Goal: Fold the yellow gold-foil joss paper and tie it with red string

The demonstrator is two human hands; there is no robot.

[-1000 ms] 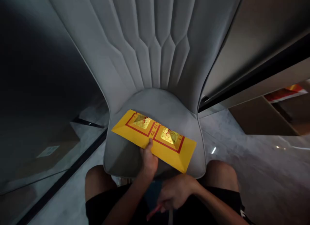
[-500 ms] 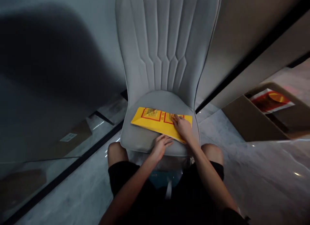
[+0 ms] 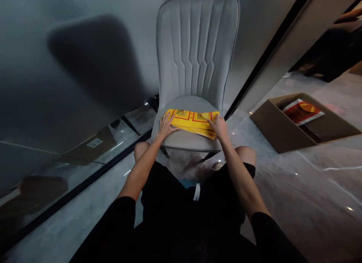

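A long, folded strip of yellow joss paper (image 3: 192, 122) lies across the seat of a grey padded chair (image 3: 188, 140). It has red frames, small red characters and two gold squares on top, and several layers show along its front edge. My left hand (image 3: 166, 128) rests at the strip's left end, fingers spread over the edge and thumb along the front. At the other end, my right hand (image 3: 220, 126) has its thumb on top, and its fingers curl round the right edge, partly hidden.
On the floor to the right stands an open cardboard box (image 3: 283, 131) with a red and gold packet (image 3: 304, 111) inside. A glossy panel (image 3: 107, 66) rises on the left, reflecting a box. Far right, a person's arm (image 3: 350, 21) and dark clothing show.
My left hand has gone from the seat's front edge to the paper's left end. My right hand has shifted to its right end. The view has tilted and pulled back.
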